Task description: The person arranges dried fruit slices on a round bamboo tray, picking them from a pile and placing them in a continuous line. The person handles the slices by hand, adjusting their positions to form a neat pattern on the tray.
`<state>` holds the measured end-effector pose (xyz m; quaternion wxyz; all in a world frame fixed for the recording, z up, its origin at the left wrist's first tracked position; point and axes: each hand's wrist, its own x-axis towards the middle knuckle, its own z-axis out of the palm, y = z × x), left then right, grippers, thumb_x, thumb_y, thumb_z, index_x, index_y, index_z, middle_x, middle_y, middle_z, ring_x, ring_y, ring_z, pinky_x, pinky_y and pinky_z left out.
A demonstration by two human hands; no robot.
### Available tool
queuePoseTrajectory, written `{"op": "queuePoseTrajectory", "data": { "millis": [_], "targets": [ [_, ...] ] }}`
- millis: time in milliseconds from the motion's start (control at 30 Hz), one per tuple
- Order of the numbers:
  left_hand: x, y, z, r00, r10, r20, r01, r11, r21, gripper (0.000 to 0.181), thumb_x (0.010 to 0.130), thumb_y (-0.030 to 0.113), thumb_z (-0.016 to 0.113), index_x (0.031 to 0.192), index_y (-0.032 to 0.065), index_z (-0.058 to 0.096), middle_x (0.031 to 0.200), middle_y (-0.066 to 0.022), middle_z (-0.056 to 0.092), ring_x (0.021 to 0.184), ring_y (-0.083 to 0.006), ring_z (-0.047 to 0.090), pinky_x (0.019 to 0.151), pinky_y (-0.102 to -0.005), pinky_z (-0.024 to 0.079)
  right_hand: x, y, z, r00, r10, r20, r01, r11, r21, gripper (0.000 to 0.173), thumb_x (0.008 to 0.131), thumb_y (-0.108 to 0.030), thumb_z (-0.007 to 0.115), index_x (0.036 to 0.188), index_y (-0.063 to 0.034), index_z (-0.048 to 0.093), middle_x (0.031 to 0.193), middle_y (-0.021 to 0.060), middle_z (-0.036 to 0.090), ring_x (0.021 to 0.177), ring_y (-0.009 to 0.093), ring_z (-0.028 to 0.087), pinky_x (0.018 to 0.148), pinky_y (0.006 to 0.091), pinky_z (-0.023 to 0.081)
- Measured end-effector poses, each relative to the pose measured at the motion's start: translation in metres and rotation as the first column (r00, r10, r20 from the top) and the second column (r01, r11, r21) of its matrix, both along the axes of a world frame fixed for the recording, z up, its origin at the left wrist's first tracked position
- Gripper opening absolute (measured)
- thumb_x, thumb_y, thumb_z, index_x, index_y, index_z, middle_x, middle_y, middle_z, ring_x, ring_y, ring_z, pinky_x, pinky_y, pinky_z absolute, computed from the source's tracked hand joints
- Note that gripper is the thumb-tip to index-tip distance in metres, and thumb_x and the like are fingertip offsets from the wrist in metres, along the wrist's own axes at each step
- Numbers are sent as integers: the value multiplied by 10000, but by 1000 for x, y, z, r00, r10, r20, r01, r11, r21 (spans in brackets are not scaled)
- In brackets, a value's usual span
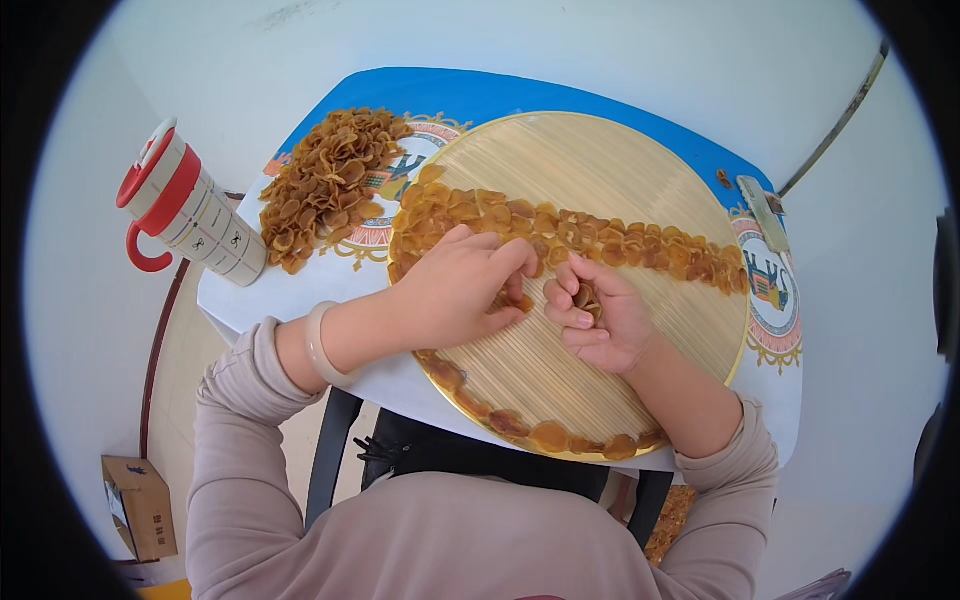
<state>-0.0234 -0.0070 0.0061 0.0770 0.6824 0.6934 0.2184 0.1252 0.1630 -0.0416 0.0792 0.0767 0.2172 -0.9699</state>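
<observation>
A round slatted mat, apparently bamboo, with a yellow rim lies before me. Overlapping brown dried slices form a band across it, and more line its left and lower edge. My left hand, wearing a pale bangle, is over the left part of the mat, its fingers curled beside a slice under them; whether it grips that slice is unclear. My right hand is turned palm up near the middle, fingers curled around several slices. A heap of loose slices sits on the table at the upper left.
A tumbler with red lid and handle stands at the table's left edge. A flat, pale, blade-like tool lies at the right, near a few small brown pieces. A cardboard box is on the floor at the lower left.
</observation>
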Motion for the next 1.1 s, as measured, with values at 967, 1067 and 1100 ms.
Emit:
{"op": "queuePoseTrajectory", "data": {
  "millis": [967, 1067, 1100],
  "targets": [
    [0, -4, 6, 996, 72, -43, -72, 997, 6, 397, 748, 169, 770, 1063, 120, 533, 853, 29, 658, 887, -178, 594, 811, -344, 377, -2, -2, -4, 998, -58, 13, 59, 997, -49, 271, 1017, -256, 485, 911, -25, 579, 914, 136, 617, 755, 174, 599, 618, 253, 523],
    [0, -6, 9, 997, 67, -23, -67, 998, 15, 395, 748, 171, 770, 1064, 122, 538, 872, 24, 664, 897, -180, 596, 820, -341, 377, -2, -2, -4, 997, -74, 30, 76, 996, -55, 261, 1016, -241, 485, 937, -12, 583, 959, 148, 627, 848, 209, 629, 761, 307, 562],
    [0, -6, 10, 998, 65, -17, -65, 998, 15, 393, 748, 171, 770, 1063, 123, 540, 879, 22, 666, 900, -180, 597, 823, -341, 376, -2, -3, -4, 996, -89, 32, 90, 995, -47, 258, 1015, -235, 486, 948, -6, 583, 975, 155, 626, 877, 217, 628, 790, 321, 563]
  ]
}}
